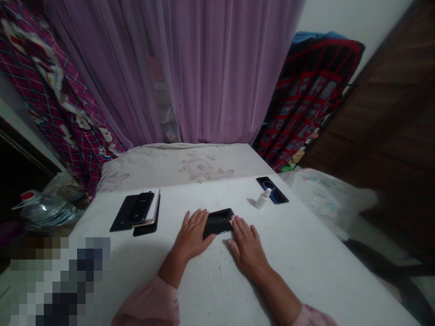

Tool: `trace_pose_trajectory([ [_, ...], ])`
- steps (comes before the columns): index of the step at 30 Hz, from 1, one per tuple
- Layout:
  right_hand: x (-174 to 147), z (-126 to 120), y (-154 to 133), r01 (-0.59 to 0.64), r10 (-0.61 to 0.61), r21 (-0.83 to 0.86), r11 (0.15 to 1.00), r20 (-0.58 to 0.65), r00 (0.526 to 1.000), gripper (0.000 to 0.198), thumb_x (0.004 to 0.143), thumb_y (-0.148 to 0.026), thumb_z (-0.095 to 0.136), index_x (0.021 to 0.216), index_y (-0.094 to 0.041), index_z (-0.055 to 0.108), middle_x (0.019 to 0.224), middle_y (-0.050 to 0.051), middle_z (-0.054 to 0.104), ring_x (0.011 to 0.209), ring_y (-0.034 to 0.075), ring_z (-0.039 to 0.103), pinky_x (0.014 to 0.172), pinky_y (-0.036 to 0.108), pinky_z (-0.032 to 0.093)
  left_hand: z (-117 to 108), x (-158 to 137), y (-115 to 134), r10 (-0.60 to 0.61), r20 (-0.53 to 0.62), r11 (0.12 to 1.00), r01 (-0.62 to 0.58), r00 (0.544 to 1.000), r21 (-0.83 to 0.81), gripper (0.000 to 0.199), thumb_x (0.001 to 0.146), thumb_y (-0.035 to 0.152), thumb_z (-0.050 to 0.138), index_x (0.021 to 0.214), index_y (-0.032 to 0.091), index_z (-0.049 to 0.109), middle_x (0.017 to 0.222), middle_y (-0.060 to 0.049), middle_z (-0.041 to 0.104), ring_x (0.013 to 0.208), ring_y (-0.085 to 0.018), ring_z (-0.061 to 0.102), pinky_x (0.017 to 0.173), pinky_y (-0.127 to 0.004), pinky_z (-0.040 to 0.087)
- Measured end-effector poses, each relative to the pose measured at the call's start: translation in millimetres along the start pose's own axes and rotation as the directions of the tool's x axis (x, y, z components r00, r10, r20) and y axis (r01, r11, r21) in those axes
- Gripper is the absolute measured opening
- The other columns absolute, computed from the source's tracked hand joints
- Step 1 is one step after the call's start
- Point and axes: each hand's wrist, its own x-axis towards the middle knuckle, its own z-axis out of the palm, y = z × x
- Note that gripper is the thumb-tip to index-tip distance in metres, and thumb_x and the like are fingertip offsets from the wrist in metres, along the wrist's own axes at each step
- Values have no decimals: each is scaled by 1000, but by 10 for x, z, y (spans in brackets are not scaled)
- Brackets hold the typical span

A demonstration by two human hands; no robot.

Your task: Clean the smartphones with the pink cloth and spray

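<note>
A glossy black phone (217,222) lies flat on the white tabletop, between my two hands. At its left end my left hand (193,236) holds it steady, with the fingers along the far side and the thumb at the near edge. My right hand (249,250) rests at the other end, its fingers pressed down over a small pinkish-white cloth (233,219). Most of that cloth is hidden under the fingers. A small white spray bottle (263,199) stands upright beyond my right hand.
On the left of the white table (210,290) lies a stack of phones (142,210). Behind the bottle is a dark blue phone or panel (277,192). Purple curtains (217,77) hang beyond the table. A large clear water bottle (47,210) stands to the left, and a plastic bag (326,199) to the right.
</note>
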Motion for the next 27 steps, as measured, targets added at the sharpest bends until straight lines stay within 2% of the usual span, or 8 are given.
trace_pose_trajectory([
  [7, 426, -5, -66, -48, 47, 25, 999, 38, 998, 55, 96, -36, 38, 147, -15, 33, 152, 14, 35, 140, 28, 32, 110, 53, 28, -2, 4, -3, -2, 7, 1000, 2, 1000, 2, 64, 91, 49, 47, 144, 14, 35, 149, -12, 42, 140, -28, 32, 117, -53, 16],
  [11, 517, -36, -92, -66, 65, 24, 998, 50, 997, 56, 96, -36, 38, 147, -14, 32, 152, 14, 34, 140, 29, 32, 110, 53, 28, 26, -2, -17, 6, -7, 1000, -6, 1000, 6, 65, 91, 49, 47, 145, 15, 34, 148, -12, 42, 140, -28, 32, 117, -53, 16],
  [22, 7, -9, -7, -4, 4, 12, 1000, -22, 1000, 60, 96, -39, 37, 150, -18, 23, 153, 13, 32, 141, 28, 29, 110, 53, 28, 65, -4, -32, 18, -38, 1000, -17, 999, 10, 65, 91, 51, 46, 145, 17, 33, 148, -10, 43, 140, -28, 32, 117, -52, 15],
  [27, 30, -23, -17, -7, 7, 10, 1000, 4, 1000, 59, 96, -40, 38, 149, -16, 27, 153, 13, 31, 141, 28, 29, 110, 53, 27, 68, -7, -42, 26, -32, 1000, -26, 999, 6, 65, 92, 51, 45, 146, 17, 33, 148, -11, 42, 140, -28, 32, 117, -53, 15],
])
